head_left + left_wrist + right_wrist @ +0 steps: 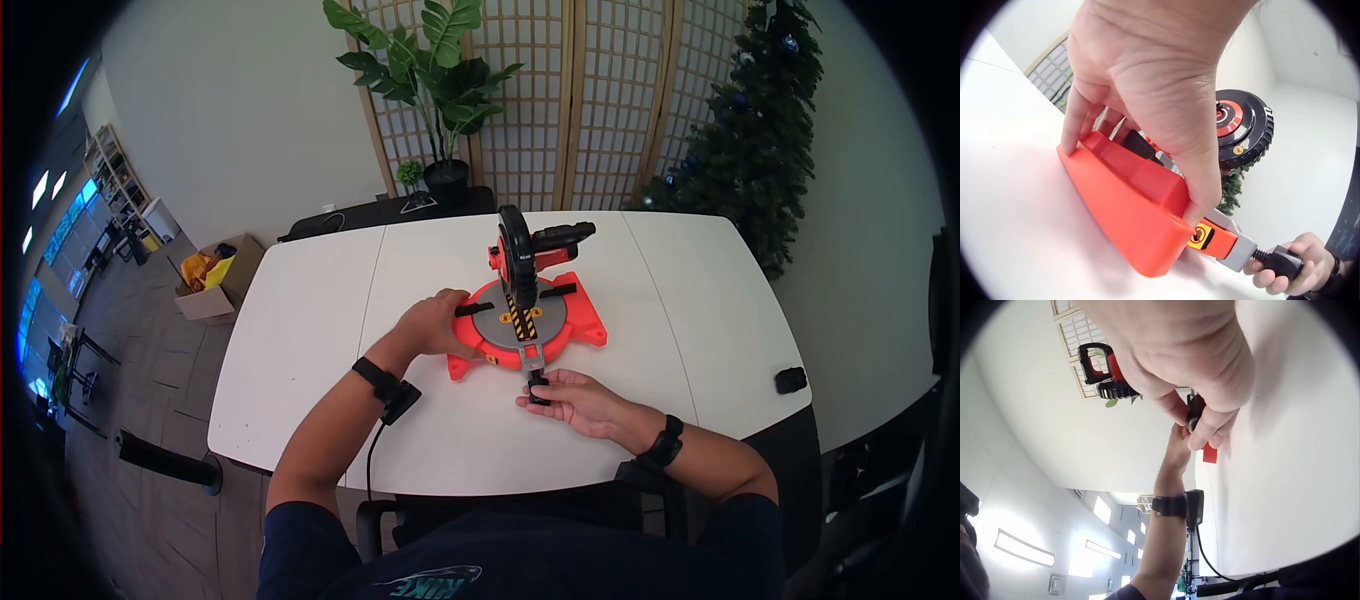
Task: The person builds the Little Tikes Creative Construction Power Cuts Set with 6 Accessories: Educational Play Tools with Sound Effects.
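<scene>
A toy miter saw [550, 322] with an orange-red base and a grey round turntable [490, 328] stands on the white table. Its black toothed blade [516, 262] is raised above a black-and-yellow striped slot. My left hand [435, 322] grips the left side of the orange-red base [1124, 206], thumb at the front and fingers over the far side. At the front, a black knob [1284, 262] sits on a spring-like threaded shaft [1262, 256]. My right hand [585, 402] pinches this knob between thumb and fingers, partly covering it in the right wrist view.
A small black object [790, 380] lies at the table's right edge. Behind the table [300, 330] stand a potted plant [446, 180], a folding screen [620, 110] and a Christmas tree [740, 150]. A cable [371, 455] hangs from the left wrist camera.
</scene>
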`<state>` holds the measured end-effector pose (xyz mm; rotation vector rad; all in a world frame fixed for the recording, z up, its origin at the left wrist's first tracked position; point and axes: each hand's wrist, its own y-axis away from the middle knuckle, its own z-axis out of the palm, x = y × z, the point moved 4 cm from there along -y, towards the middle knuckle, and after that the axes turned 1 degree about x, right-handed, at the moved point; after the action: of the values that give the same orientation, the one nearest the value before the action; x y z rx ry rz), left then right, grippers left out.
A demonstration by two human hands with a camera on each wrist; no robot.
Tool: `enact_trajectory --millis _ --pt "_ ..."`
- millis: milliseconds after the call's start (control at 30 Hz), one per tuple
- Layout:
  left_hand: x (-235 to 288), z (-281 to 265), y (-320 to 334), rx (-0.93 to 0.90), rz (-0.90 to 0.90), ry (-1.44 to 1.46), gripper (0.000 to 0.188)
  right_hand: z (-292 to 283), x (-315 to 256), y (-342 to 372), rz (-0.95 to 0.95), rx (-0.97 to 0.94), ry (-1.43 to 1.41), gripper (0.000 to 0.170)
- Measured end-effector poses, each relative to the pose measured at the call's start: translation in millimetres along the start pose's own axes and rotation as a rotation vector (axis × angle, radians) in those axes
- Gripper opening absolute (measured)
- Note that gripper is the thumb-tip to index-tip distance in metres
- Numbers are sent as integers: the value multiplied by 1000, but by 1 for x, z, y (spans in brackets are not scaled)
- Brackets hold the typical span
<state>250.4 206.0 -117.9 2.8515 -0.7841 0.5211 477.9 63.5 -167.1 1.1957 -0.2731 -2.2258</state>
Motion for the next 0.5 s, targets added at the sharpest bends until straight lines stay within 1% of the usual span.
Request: enact_trajectory --millis 133,233,300,333,400,433,500 --pt "-1 1 0 -3 -5 6 114 -3 1 1 -41 10 24 29" --pt "-2 0 -1 -6 -7 2 115 -6 -2 -1 9 -6 17 28" --pt "-1 -1 -2 -10 -10 -4 115 -6 -5 -3 64 -82 -31 28" --pt "-1 0 -2 -13 -12 -9 115 -6 -4 -4 64 -82 -31 28" --pt "-1 0 -2 -16 -14 -14 116 -8 0 -5 38 -7 33 28" --pt "-1 1 -2 -13 -16 -16 116 -7 1 -5 38 -7 34 28" --pt "-1 1 -2 -10 -17 -19 116 -7 0 -3 -20 24 87 29"
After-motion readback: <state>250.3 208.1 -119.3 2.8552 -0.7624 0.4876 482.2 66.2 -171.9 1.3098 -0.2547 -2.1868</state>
